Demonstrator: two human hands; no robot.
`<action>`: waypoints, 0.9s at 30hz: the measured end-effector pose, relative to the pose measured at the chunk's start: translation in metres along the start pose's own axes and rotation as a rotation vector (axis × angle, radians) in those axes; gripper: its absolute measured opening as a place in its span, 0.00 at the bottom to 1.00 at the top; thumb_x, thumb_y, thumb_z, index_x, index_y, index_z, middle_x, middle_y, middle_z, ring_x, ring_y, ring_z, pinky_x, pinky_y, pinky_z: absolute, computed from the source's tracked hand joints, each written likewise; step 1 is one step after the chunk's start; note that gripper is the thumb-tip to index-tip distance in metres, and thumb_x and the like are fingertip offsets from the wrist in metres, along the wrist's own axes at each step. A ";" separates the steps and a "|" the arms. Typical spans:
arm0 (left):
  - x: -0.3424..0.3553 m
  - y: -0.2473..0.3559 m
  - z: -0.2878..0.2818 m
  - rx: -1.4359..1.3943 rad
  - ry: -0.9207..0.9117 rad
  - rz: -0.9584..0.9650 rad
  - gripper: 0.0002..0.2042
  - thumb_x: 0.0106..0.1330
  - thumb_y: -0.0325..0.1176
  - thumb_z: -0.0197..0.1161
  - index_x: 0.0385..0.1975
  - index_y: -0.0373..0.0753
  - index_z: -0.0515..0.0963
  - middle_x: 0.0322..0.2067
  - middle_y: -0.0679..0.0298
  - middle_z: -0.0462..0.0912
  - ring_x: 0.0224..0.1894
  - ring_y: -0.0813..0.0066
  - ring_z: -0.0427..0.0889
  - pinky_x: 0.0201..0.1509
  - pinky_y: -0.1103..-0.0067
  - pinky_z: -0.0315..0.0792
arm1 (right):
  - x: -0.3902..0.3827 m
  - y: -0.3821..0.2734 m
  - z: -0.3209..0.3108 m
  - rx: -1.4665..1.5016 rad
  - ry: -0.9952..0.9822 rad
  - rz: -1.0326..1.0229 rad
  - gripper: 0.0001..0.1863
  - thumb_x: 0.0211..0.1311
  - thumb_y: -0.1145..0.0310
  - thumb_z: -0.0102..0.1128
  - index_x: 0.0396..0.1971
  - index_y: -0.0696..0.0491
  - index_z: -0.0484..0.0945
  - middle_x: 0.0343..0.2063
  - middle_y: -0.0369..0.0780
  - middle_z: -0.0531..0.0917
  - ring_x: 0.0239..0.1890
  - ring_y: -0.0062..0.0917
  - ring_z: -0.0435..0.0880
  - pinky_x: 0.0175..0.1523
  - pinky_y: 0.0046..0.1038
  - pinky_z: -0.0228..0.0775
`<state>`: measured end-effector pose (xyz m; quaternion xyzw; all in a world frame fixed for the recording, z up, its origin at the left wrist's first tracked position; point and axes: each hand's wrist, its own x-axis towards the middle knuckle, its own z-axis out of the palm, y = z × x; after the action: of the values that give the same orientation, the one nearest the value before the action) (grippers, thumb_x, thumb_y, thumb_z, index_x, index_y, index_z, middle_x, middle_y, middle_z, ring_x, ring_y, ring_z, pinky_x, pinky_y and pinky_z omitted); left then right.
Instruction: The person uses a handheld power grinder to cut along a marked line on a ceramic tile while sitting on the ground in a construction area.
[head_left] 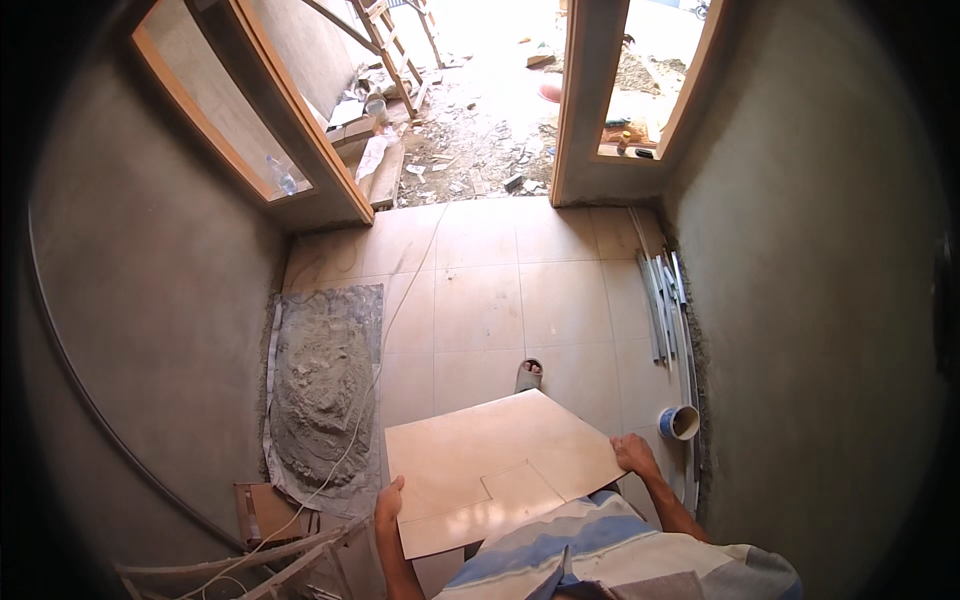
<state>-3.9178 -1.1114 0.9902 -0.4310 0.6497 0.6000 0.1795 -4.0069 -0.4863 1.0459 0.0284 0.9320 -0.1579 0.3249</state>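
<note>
A large beige tile [500, 445] is held out level in front of my body, with dark lines marked on its face forming a small stepped outline. My left hand [390, 500] grips its left edge, thumb on top. My right hand [636, 456] is closed on the opposite edge near the right corner. Below it, one foot in a sandal [530, 372] shows on the tiled floor [475, 310]. The striped shirt covers part of the near edge.
A sheet of mortar [320, 380] lies left, crossed by a white cord [410, 290], above a metal stand [290, 565]. A bucket [680, 422] and metal bars [660, 300] line the right wall [800, 300]. Ahead, a doorway opens onto rubble [480, 140] and a wooden ladder [395, 60].
</note>
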 end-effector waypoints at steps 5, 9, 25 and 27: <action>0.103 0.114 0.048 0.094 0.163 -0.005 0.27 0.80 0.45 0.62 0.60 0.21 0.82 0.58 0.49 0.87 0.59 0.61 0.85 0.68 0.72 0.73 | 0.179 -0.067 -0.164 -0.016 -0.037 -0.100 0.16 0.72 0.59 0.57 0.47 0.50 0.89 0.43 0.56 0.89 0.48 0.56 0.89 0.52 0.53 0.83; 0.132 0.181 0.078 -0.014 0.199 -0.070 0.27 0.80 0.45 0.62 0.60 0.21 0.82 0.58 0.49 0.87 0.59 0.61 0.84 0.68 0.72 0.73 | 0.287 -0.129 -0.283 -0.011 -0.092 0.044 0.19 0.76 0.56 0.55 0.46 0.54 0.90 0.46 0.56 0.89 0.51 0.55 0.89 0.56 0.52 0.81; 0.495 0.624 0.103 -0.072 0.015 -0.057 0.28 0.81 0.45 0.61 0.63 0.20 0.79 0.60 0.49 0.86 0.61 0.62 0.83 0.69 0.73 0.71 | 0.669 -0.293 -0.526 0.118 -0.072 0.169 0.23 0.79 0.56 0.51 0.45 0.59 0.89 0.45 0.59 0.88 0.49 0.58 0.88 0.56 0.54 0.80; 0.532 0.702 0.111 -0.052 0.012 -0.058 0.28 0.82 0.44 0.60 0.63 0.20 0.78 0.60 0.50 0.85 0.60 0.62 0.83 0.69 0.73 0.71 | 0.713 -0.312 -0.558 0.169 -0.068 0.185 0.22 0.79 0.57 0.51 0.45 0.59 0.89 0.45 0.59 0.88 0.49 0.59 0.88 0.56 0.55 0.80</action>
<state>-4.7934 -1.2553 1.0056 -0.4578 0.6221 0.6086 0.1817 -4.9494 -0.6431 1.1059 0.1364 0.8973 -0.2060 0.3658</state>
